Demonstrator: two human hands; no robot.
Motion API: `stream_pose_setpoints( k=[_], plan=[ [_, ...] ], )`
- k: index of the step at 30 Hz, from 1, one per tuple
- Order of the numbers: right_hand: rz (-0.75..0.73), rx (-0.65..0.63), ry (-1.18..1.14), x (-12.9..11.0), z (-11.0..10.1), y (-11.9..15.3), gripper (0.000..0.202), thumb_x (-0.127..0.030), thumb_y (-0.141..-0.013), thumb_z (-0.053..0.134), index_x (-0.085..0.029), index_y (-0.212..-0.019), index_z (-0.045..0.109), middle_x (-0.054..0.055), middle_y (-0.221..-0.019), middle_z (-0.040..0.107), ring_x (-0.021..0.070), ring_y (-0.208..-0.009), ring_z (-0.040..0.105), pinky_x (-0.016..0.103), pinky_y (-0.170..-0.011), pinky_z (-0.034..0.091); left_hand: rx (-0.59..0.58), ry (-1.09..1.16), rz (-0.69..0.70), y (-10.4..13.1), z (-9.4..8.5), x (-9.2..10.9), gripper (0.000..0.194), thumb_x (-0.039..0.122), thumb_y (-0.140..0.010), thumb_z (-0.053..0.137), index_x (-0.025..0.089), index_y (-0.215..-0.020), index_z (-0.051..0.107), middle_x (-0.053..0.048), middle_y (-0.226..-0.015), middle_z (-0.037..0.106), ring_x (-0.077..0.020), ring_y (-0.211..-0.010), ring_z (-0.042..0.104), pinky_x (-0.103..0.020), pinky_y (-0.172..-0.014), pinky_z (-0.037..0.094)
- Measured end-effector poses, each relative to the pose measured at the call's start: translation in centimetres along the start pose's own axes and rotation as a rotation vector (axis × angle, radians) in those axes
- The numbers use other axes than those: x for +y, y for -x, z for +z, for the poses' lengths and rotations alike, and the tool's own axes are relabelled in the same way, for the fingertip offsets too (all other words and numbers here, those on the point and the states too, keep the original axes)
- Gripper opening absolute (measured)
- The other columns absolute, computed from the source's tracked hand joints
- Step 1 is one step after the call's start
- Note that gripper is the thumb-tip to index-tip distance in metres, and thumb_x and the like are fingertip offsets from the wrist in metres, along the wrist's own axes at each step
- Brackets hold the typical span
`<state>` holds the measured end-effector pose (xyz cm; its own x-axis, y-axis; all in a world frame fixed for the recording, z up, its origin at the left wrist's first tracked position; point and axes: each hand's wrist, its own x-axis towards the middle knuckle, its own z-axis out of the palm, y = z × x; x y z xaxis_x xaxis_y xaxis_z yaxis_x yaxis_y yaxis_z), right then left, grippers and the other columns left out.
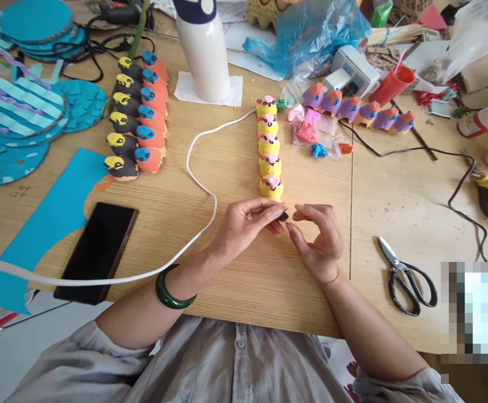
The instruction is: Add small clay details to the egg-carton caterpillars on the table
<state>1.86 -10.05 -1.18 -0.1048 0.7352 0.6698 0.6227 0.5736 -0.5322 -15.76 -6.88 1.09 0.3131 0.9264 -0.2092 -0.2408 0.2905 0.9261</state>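
Observation:
My left hand (pixel 252 221) pinches a small black lump of soft clay (pixel 284 216) between thumb and fingers. Just to its right, my right hand (pixel 320 235) has thumb and forefinger apart, with no object visible between them. A row of yellow egg-carton cups (pixel 270 163) with pink faces and dark marks runs away from my left hand, which covers the near end of the row. Beyond the row's right side lie small bags of pink clay (pixel 308 127) and a blue clay piece (pixel 319 150).
Scissors (pixel 407 277) lie at right, a phone (pixel 98 249) at left. A white cable (pixel 214 198) curves past my left arm. A white bottle (pixel 205 59) stands at the back. Black and orange cup rows (pixel 150 120) sit left, purple cups (pixel 359 109) back right.

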Motion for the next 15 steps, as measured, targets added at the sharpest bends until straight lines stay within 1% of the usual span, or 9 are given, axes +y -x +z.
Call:
stream_pose_setpoints(
  k=[4, 7, 11, 13, 15],
  plan=[
    [-0.058, -0.02, 0.049, -0.04, 0.08, -0.19, 0.031, -0.013, -0.09, 0.072, -0.026, -0.117, 0.067, 0.006, -0.097, 0.074, 0.022, -0.085, 0.069, 0.04, -0.073, 0.057, -0.026, -0.004, 0.017, 0.0, -0.1, -0.22, 0.033, 0.043, -0.084, 0.081, 0.012, -0.095, 0.078, -0.004, -0.078, 0.077, -0.0122, -0.06, 0.07, -0.025, -0.063, 0.06],
    [-0.079, -0.015, 0.07, 0.01, 0.06, -0.25, 0.031, -0.012, -0.09, 0.073, -0.029, -0.115, 0.067, 0.003, -0.092, 0.075, 0.0212, -0.082, 0.069, 0.038, -0.071, 0.056, -0.024, -0.033, 0.028, 0.1, -0.13, -0.34, 0.032, 0.042, -0.086, 0.079, 0.012, -0.095, 0.077, -0.003, -0.074, 0.075, -0.0118, -0.06, 0.069, -0.025, -0.064, 0.06],
    [-0.088, -0.001, 0.069, 0.19, -0.11, -0.22, 0.028, -0.012, -0.09, 0.073, -0.029, -0.111, 0.068, 0.002, -0.088, 0.074, 0.0209, -0.081, 0.068, 0.038, -0.07, 0.056, -0.079, 0.003, 0.002, 0.12, -0.03, -0.12, 0.033, 0.045, -0.084, 0.08, 0.012, -0.091, 0.077, -0.002, -0.072, 0.073, -0.0125, -0.061, 0.068, -0.026, -0.063, 0.06],
    [-0.081, -0.01, 0.061, 0.28, -0.18, -0.19, 0.028, -0.013, -0.09, 0.072, -0.028, -0.113, 0.067, 0.003, -0.091, 0.075, 0.0216, -0.082, 0.068, 0.039, -0.072, 0.057, -0.089, 0.014, -0.004, 0.07, -0.01, 0.01, 0.034, 0.045, -0.082, 0.082, 0.012, -0.093, 0.077, -0.002, -0.071, 0.073, -0.0128, -0.061, 0.067, -0.027, -0.063, 0.059],
    [-0.074, -0.028, 0.047, 0.32, -0.19, -0.17, 0.032, -0.015, -0.091, 0.072, -0.027, -0.119, 0.065, 0.005, -0.095, 0.076, 0.0228, -0.085, 0.069, 0.04, -0.073, 0.058, -0.074, -0.013, -0.001, 0.02, -0.05, 0.07, 0.034, 0.045, -0.084, 0.08, 0.012, -0.094, 0.078, -0.002, -0.069, 0.072, -0.0119, -0.058, 0.065, -0.026, -0.06, 0.057]
  ],
)
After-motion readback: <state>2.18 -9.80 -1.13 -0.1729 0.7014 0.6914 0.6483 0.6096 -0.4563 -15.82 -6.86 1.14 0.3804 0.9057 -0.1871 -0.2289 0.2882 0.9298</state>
